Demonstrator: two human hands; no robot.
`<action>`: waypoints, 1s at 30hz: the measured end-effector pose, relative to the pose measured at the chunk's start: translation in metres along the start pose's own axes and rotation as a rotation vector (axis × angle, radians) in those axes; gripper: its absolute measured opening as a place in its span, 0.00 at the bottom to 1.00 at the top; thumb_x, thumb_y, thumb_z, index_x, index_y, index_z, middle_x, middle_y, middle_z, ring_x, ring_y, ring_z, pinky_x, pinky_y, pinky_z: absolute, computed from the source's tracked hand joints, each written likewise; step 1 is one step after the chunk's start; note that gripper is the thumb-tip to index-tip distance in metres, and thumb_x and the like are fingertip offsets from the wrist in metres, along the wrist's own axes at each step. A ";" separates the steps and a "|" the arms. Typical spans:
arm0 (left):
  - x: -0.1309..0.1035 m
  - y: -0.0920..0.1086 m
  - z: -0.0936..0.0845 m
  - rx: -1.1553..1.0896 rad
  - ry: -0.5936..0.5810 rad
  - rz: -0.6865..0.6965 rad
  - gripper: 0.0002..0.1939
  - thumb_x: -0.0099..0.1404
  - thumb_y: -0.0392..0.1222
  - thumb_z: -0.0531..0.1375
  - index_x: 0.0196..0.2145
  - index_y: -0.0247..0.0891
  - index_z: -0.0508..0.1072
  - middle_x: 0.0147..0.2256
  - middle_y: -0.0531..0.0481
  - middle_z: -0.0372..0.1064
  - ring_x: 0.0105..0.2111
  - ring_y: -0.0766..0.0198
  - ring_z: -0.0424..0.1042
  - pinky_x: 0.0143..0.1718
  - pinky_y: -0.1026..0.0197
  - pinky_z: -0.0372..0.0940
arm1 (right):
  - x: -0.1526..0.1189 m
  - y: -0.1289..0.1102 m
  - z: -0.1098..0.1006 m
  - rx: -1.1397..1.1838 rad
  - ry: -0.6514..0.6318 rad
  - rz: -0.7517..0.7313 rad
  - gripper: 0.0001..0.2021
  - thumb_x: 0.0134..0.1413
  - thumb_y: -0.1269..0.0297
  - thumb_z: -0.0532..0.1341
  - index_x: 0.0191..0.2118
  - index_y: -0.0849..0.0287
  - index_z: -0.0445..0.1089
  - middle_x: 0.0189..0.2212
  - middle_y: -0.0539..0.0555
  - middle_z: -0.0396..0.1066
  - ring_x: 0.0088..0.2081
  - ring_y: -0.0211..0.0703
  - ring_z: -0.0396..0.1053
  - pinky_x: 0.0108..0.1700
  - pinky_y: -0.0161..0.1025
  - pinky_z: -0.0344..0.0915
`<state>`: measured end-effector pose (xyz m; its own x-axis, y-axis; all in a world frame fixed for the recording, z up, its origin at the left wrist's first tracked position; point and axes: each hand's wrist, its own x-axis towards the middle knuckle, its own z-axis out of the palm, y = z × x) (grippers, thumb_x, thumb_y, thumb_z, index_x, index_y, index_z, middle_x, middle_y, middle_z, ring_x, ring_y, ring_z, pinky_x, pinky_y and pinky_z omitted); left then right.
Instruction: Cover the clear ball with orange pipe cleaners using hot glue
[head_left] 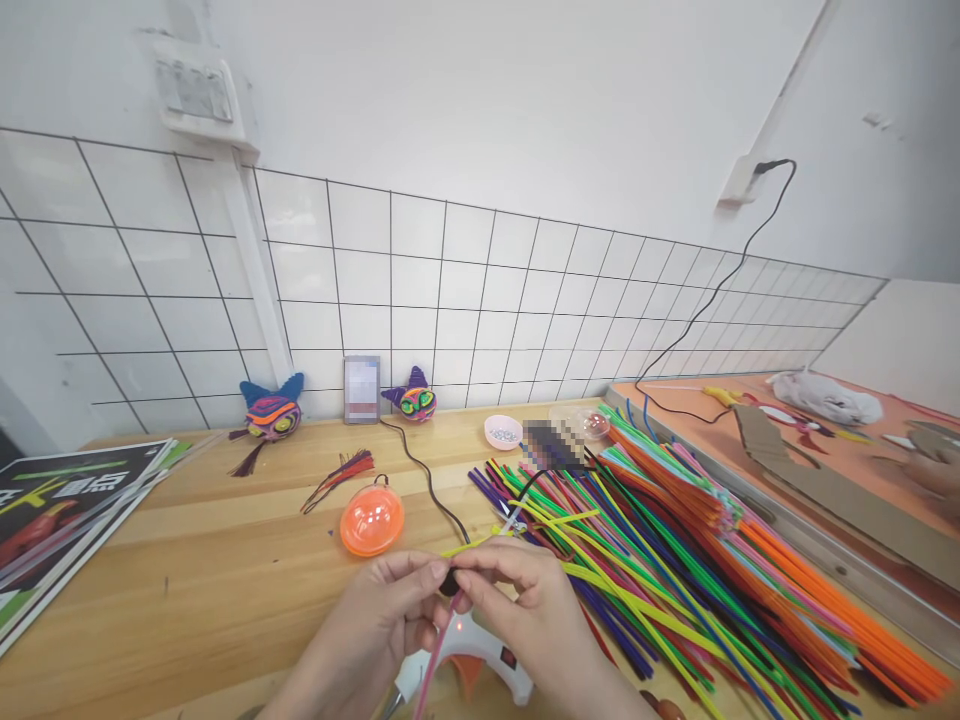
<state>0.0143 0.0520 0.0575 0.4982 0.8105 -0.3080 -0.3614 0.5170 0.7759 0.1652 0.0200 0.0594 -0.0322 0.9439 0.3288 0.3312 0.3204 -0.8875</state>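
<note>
My left hand [379, 615] and my right hand [517, 595] meet at the bottom centre, thumbs and forefingers pinched on a small dark piece [450, 582]. A pink pipe cleaner [431, 668] hangs down from between the fingers, and a yellow pipe cleaner [465, 546] shows just behind the fingertips. Fingers cover most of the dark piece, so its shape is unclear. Beneath my hands lies a white glue gun [480, 640] with an orange trigger and a small red light. A shiny orange ball [373, 518] rests on the table to the left of my hands.
Many coloured pipe cleaners [652, 580] spread over the right side. Behind are a pink bowl of small beads [503, 433], a phone [362, 390] and two fish-like crafts [271, 415]. A magazine [67, 520] lies left; cardboard [840, 510] and another person's hand [934, 462] are at right.
</note>
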 end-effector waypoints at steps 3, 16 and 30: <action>0.000 0.000 -0.001 -0.003 -0.016 -0.010 0.11 0.46 0.41 0.71 0.23 0.30 0.78 0.18 0.49 0.73 0.18 0.73 0.66 0.19 0.74 0.60 | 0.000 -0.001 0.000 0.012 -0.008 0.008 0.08 0.52 0.71 0.60 0.33 0.58 0.78 0.23 0.52 0.75 0.27 0.41 0.73 0.33 0.33 0.67; -0.002 0.001 0.000 -0.050 -0.033 -0.019 0.08 0.46 0.38 0.71 0.21 0.30 0.78 0.16 0.51 0.71 0.19 0.72 0.67 0.23 0.72 0.61 | 0.001 -0.003 -0.001 -0.017 -0.034 0.030 0.08 0.51 0.70 0.60 0.31 0.61 0.78 0.23 0.53 0.75 0.27 0.42 0.71 0.32 0.34 0.66; -0.002 0.002 0.002 0.047 0.014 0.002 0.13 0.44 0.44 0.72 0.21 0.31 0.78 0.15 0.53 0.68 0.17 0.73 0.61 0.18 0.72 0.56 | 0.001 -0.003 -0.002 -0.070 -0.008 0.021 0.09 0.51 0.70 0.59 0.32 0.60 0.78 0.23 0.53 0.75 0.28 0.42 0.71 0.31 0.34 0.67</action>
<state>0.0139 0.0506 0.0612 0.4865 0.8152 -0.3142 -0.3246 0.5025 0.8013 0.1657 0.0202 0.0630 -0.0315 0.9511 0.3073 0.3967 0.2941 -0.8696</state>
